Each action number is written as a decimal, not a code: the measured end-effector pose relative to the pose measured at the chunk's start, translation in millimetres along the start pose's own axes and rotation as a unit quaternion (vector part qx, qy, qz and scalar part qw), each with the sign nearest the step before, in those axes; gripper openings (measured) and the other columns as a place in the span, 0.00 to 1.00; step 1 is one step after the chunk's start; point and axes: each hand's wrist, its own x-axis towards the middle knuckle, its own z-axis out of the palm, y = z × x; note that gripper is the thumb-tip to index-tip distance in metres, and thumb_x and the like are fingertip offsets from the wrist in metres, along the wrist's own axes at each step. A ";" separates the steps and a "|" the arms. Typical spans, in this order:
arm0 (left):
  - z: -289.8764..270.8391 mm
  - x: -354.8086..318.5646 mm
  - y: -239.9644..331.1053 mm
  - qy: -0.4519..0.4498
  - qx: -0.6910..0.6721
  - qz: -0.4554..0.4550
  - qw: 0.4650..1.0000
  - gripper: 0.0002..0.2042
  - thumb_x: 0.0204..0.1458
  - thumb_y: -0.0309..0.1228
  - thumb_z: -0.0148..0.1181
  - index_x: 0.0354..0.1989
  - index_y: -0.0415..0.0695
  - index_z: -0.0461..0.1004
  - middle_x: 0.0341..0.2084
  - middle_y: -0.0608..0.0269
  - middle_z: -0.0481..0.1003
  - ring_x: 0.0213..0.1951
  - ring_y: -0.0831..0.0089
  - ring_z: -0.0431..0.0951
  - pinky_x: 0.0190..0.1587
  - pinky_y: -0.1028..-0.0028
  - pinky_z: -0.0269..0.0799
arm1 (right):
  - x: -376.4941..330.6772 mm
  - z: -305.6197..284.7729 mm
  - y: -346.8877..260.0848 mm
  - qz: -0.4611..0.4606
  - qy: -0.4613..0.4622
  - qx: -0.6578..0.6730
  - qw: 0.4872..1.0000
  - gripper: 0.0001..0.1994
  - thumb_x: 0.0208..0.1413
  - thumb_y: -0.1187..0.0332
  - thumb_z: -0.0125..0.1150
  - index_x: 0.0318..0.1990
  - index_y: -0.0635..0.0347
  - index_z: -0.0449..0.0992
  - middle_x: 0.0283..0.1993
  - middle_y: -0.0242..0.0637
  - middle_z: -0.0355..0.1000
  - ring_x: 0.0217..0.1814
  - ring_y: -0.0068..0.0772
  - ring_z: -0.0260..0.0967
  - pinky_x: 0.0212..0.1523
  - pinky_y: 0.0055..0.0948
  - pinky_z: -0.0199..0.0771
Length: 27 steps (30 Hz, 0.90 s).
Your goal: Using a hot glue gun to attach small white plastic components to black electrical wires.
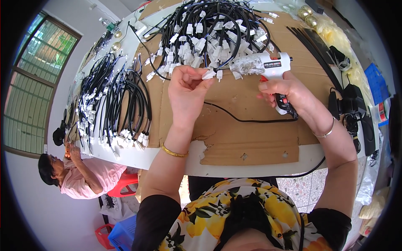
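Left hand (188, 94) pinches the white connector (208, 74) at twelve o'clock; right hand (281, 86) grips the glue gun (274, 65) at the connector's three o'clock. Aim drift could burn the left hand.

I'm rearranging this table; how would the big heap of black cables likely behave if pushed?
The heap of black cables would probably flex, since many curve into loops. It might snag, as its white connectors lie jumbled together.
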 end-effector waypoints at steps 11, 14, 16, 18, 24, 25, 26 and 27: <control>3.9 -1.7 -1.2 0.021 0.144 0.095 0.985 0.16 0.36 0.14 0.60 0.30 0.40 0.60 0.28 0.60 0.72 0.30 0.78 0.72 0.35 0.80 0.69 | 0.0 -2.1 3.8 -0.026 -0.009 -0.008 1.000 0.09 0.41 0.66 0.58 0.22 0.63 0.68 0.14 0.32 0.62 0.15 0.23 0.60 0.32 0.25 0.68; 4.3 -1.9 -3.4 0.029 0.164 0.121 0.979 0.15 0.35 0.14 0.61 0.28 0.40 0.62 0.27 0.61 0.72 0.30 0.77 0.73 0.35 0.79 0.69 | -0.9 -0.4 1.5 -0.013 0.001 -0.004 1.000 0.09 0.41 0.67 0.59 0.22 0.63 0.68 0.16 0.31 0.63 0.16 0.23 0.61 0.25 0.22 0.66; 4.4 -2.1 -4.5 0.034 0.190 0.140 0.971 0.14 0.34 0.15 0.61 0.28 0.40 0.64 0.27 0.61 0.72 0.30 0.76 0.73 0.36 0.78 0.70 | -0.7 0.9 0.5 -0.016 0.003 -0.021 1.000 0.09 0.41 0.67 0.59 0.22 0.63 0.69 0.17 0.31 0.64 0.18 0.22 0.62 0.20 0.21 0.62; 5.1 -1.4 -4.7 0.034 0.193 0.139 0.971 0.13 0.34 0.15 0.61 0.27 0.39 0.64 0.27 0.62 0.72 0.30 0.76 0.73 0.36 0.78 0.70 | -2.4 3.7 -0.2 -0.018 0.008 -0.027 0.999 0.09 0.41 0.67 0.59 0.22 0.63 0.69 0.17 0.31 0.64 0.18 0.22 0.62 0.20 0.21 0.62; 3.2 -1.3 -5.4 0.035 0.196 0.123 0.972 0.14 0.35 0.16 0.61 0.29 0.40 0.63 0.27 0.61 0.73 0.29 0.77 0.73 0.35 0.78 0.70 | -0.6 2.6 2.1 -0.025 -0.010 -0.059 0.998 0.09 0.41 0.67 0.59 0.24 0.63 0.69 0.19 0.31 0.64 0.19 0.22 0.62 0.21 0.21 0.62; 2.8 -1.1 -5.7 0.038 0.175 0.109 0.978 0.15 0.35 0.16 0.61 0.29 0.40 0.63 0.27 0.61 0.73 0.29 0.77 0.73 0.35 0.79 0.69 | -0.5 2.8 1.9 -0.020 -0.010 -0.061 0.998 0.09 0.40 0.67 0.59 0.25 0.63 0.69 0.19 0.31 0.64 0.20 0.22 0.62 0.21 0.21 0.62; 2.7 -0.5 -5.8 0.038 0.175 0.109 0.978 0.15 0.35 0.16 0.61 0.29 0.40 0.63 0.27 0.61 0.73 0.29 0.77 0.73 0.35 0.79 0.69 | -0.4 2.3 2.3 -0.020 -0.010 -0.062 0.998 0.09 0.40 0.67 0.59 0.25 0.63 0.69 0.19 0.31 0.64 0.20 0.22 0.62 0.21 0.21 0.62; 2.4 0.5 -5.9 0.040 0.149 0.089 0.984 0.15 0.36 0.16 0.61 0.30 0.40 0.62 0.27 0.60 0.73 0.29 0.78 0.72 0.35 0.80 0.69 | -0.1 1.7 3.0 -0.021 -0.005 -0.066 0.998 0.09 0.40 0.67 0.59 0.25 0.63 0.69 0.19 0.31 0.64 0.20 0.22 0.62 0.21 0.22 0.62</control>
